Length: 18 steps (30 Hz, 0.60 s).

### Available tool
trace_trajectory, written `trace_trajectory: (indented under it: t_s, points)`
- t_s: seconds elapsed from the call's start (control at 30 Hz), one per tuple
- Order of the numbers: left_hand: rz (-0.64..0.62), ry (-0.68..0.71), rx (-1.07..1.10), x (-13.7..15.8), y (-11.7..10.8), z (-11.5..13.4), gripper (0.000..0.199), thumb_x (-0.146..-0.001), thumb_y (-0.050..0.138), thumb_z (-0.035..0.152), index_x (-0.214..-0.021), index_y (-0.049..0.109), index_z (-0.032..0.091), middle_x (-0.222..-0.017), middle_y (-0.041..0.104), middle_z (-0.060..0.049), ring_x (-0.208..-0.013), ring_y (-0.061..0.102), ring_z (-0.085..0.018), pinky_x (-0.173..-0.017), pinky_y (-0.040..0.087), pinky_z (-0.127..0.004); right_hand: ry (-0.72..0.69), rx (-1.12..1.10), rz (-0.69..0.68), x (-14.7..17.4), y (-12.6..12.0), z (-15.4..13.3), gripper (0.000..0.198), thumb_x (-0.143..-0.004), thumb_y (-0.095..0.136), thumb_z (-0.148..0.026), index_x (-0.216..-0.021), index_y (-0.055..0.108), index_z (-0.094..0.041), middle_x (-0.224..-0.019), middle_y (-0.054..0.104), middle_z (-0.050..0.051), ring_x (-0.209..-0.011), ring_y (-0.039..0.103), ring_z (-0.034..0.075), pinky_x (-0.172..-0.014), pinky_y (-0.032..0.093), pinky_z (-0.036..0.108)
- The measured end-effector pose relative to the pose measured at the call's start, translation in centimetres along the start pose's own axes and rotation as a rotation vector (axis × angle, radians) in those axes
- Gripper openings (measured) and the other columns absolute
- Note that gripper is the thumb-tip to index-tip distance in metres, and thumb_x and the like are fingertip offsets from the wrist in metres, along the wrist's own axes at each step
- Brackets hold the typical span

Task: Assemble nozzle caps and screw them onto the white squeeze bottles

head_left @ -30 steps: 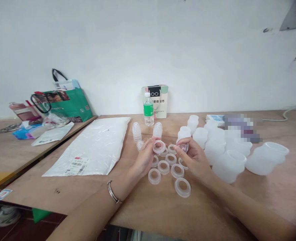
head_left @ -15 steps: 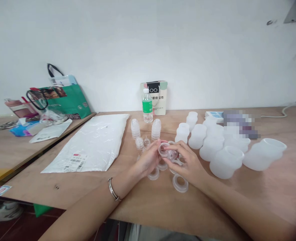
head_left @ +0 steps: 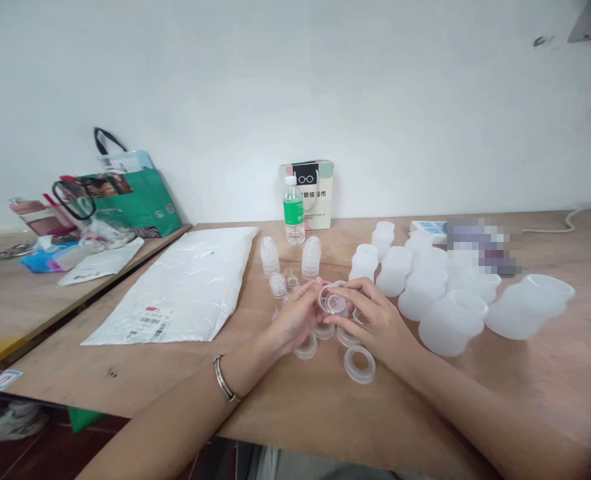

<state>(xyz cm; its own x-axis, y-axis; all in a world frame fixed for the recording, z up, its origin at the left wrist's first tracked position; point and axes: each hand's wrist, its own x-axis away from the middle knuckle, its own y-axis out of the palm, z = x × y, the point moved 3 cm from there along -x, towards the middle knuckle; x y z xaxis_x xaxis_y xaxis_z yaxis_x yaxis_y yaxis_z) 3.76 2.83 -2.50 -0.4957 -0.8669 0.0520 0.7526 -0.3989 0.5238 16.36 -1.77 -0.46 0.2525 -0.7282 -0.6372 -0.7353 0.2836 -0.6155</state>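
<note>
My left hand (head_left: 299, 317) is closed on the left side of a translucent collar ring (head_left: 321, 300), tilted above the table. From the other side, the fingers of my right hand (head_left: 375, 319) pinch a clear silicone teat (head_left: 336, 305), whose round base lies within the ring's opening. I cannot tell whether it is seated. Below my hands several loose rings lie flat, one collar (head_left: 370, 371) nearest the front edge. Beyond my left hand are clear teats (head_left: 277, 285) and two stacks of clear domed caps (head_left: 269, 256).
Several frosted bottle bodies (head_left: 453, 323) stand on the right. At the back are a water bottle (head_left: 294, 213) and a paper bag (head_left: 324, 207). A white mailing bag (head_left: 185, 280) covers the left of the table. A green shopping bag (head_left: 143, 200) sits farther left.
The teat in my right hand has moved left into the ring's opening, and its round base now faces me. My left hand has hardly moved.
</note>
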Motion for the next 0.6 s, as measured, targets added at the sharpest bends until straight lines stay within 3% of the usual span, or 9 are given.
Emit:
trace_trajectory:
  t_s: [0.1, 0.23, 0.43, 0.6]
  points:
    - [-0.041, -0.027, 0.038, -0.01, 0.14, -0.03, 0.022, -0.079, 0.060, 0.036, -0.083, 0.059, 0.014, -0.076, 0.056, -0.001, -0.066, 0.054, -0.008, -0.052, 0.040, -0.018, -0.076, 0.031, 0.080, 0.14, 0.32, 0.07, 0.033, -0.080, 0.061, -0.032, -0.112, 0.058, -0.023, -0.094, 0.043, 0.006, -0.086, 0.052, 0.019, -0.074, 0.049, 0.032]
    - [-0.069, -0.060, 0.084, -0.04, 0.01, -0.01, 0.024, -0.082, 0.055, 0.038, -0.081, 0.058, 0.014, -0.079, 0.057, -0.002, -0.069, 0.055, -0.008, -0.062, 0.046, -0.019, -0.105, 0.155, 0.182, 0.23, 0.21, 0.37, 0.031, -0.080, 0.060, -0.033, -0.110, 0.063, -0.028, -0.096, 0.037, 0.007, -0.085, 0.047, 0.020, -0.073, 0.049, 0.036]
    - [-0.051, -0.066, 0.087, -0.01, -0.10, 0.02, 0.022, -0.084, 0.053, 0.036, -0.086, 0.058, 0.015, -0.077, 0.057, -0.002, -0.064, 0.055, -0.008, -0.055, 0.045, -0.017, -0.063, 0.199, 0.046, 0.18, 0.62, 0.34, 0.051, -0.084, 0.053, -0.037, -0.133, 0.042, -0.030, -0.126, 0.036, 0.012, -0.109, 0.044, 0.027, -0.089, 0.044, 0.045]
    - [-0.070, -0.059, 0.093, -0.16, -0.39, 0.02, 0.012, -0.080, 0.059, 0.027, -0.080, 0.058, 0.015, -0.073, 0.056, -0.001, -0.064, 0.055, -0.008, -0.055, 0.044, -0.016, -0.109, 0.062, 0.047, 0.34, 0.60, -0.01, 0.050, -0.087, 0.049, -0.025, -0.135, 0.035, -0.032, -0.121, 0.053, 0.006, -0.111, 0.050, 0.021, -0.093, 0.044, 0.039]
